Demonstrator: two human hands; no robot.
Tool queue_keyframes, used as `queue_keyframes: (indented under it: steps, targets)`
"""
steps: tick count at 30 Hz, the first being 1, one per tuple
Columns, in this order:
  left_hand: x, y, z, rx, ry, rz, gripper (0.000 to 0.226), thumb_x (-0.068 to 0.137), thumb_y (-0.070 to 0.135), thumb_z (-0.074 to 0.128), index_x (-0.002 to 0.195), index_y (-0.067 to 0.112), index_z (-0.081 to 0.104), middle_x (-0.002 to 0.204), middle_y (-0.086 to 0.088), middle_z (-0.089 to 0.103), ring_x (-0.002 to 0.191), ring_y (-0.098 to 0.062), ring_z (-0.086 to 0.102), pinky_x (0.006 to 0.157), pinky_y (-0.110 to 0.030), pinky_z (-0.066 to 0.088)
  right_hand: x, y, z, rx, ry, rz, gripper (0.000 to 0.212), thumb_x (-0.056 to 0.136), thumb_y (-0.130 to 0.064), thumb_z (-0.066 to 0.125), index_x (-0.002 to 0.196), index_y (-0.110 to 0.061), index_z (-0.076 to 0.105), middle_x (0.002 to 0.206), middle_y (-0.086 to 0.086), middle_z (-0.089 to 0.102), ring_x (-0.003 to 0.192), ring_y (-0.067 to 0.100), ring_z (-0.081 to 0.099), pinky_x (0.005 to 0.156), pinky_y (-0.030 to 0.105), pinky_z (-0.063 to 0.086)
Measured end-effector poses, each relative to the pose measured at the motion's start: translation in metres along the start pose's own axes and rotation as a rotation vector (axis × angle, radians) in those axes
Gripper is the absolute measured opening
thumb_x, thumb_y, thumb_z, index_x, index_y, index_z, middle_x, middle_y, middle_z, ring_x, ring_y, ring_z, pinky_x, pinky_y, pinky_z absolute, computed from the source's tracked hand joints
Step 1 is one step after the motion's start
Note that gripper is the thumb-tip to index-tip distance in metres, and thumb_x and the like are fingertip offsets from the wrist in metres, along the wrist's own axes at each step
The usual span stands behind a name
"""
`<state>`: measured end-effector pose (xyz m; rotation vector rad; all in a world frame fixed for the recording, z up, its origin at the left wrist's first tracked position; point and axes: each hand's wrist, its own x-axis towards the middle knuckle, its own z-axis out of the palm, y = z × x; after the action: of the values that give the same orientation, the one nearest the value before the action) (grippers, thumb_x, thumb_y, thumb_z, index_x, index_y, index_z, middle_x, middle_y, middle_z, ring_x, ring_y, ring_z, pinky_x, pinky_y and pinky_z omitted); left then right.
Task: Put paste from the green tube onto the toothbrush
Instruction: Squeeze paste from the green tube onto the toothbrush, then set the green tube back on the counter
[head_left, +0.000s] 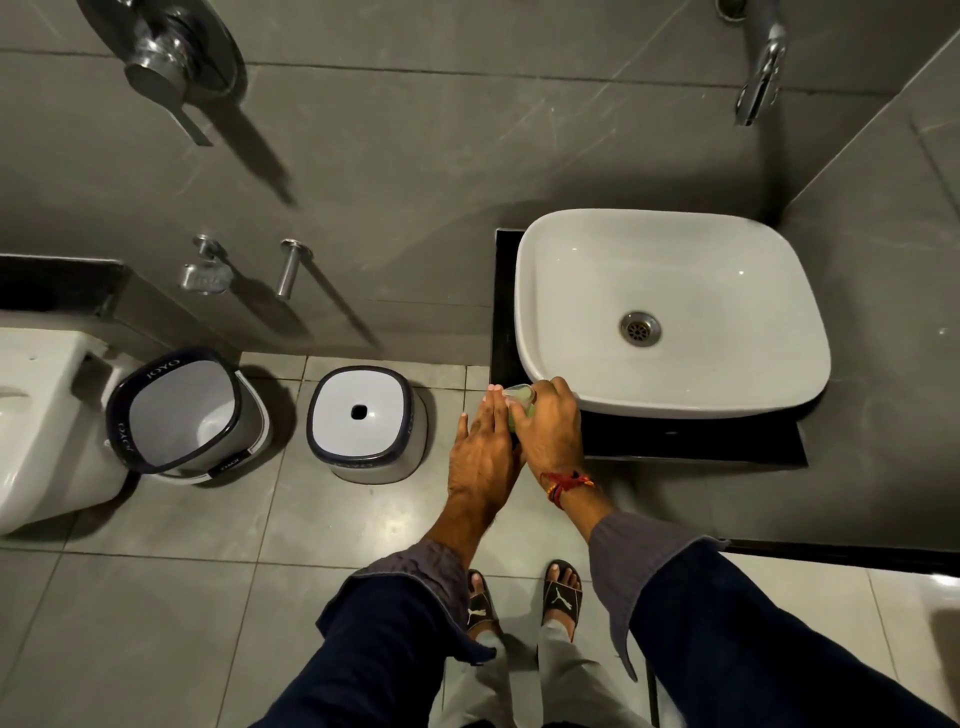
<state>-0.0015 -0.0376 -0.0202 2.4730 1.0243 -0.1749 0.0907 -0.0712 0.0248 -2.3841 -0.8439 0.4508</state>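
Note:
A pale green tube (521, 394) shows only as a small end between my two hands, just off the front left corner of the white basin (670, 400). My right hand (550, 431) wraps over it from the right, fingers curled around it. My left hand (480, 457) lies against it from the left with fingers stretched out and close together; its palm is hidden, so I cannot tell whether it holds anything. No toothbrush is visible.
The basin sits on a black counter (696, 441) under a wall tap (761, 78). On the tiled floor to the left stand an upturned stool (366, 421) and a bucket (182, 410), with a toilet (36, 431) at the far left.

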Motion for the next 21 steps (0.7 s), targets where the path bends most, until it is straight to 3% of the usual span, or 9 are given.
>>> queue_keyframes:
  steps: [5,16,21]
  targets:
    - [-0.004,-0.002,0.003,0.007,-0.005,0.021,0.081,0.104,0.044,0.046,0.162,0.011,0.0,0.171,-0.011,-0.006,0.158,-0.024,0.0,0.129,-0.048,0.01,-0.007,0.006,0.001,-0.009,-0.027,-0.066,0.032,0.09,-0.019,0.069,0.119,-0.004,0.063,0.121,0.014,0.058,0.116,0.03,0.059,0.103,0.044,0.053]
    - [0.0,0.0,0.003,-0.022,0.002,0.006,0.08,0.103,0.045,0.047,0.161,0.011,0.003,0.171,-0.01,0.001,0.158,-0.022,0.004,0.129,-0.046,0.01,-0.003,0.007,-0.001,-0.078,-0.066,-0.016,0.037,0.096,-0.027,0.063,0.122,0.0,0.061,0.124,0.018,0.057,0.116,0.033,0.06,0.102,0.045,0.053]
    - [-0.003,0.001,0.002,0.049,-0.03,0.012,0.08,0.105,0.042,0.045,0.162,0.012,-0.003,0.171,-0.011,-0.005,0.158,-0.025,-0.001,0.129,-0.049,0.009,-0.016,0.014,-0.007,-0.07,-0.031,-0.234,0.06,0.09,-0.025,0.07,0.144,-0.017,0.045,0.136,0.008,0.05,0.125,0.025,0.048,0.097,0.037,0.053]
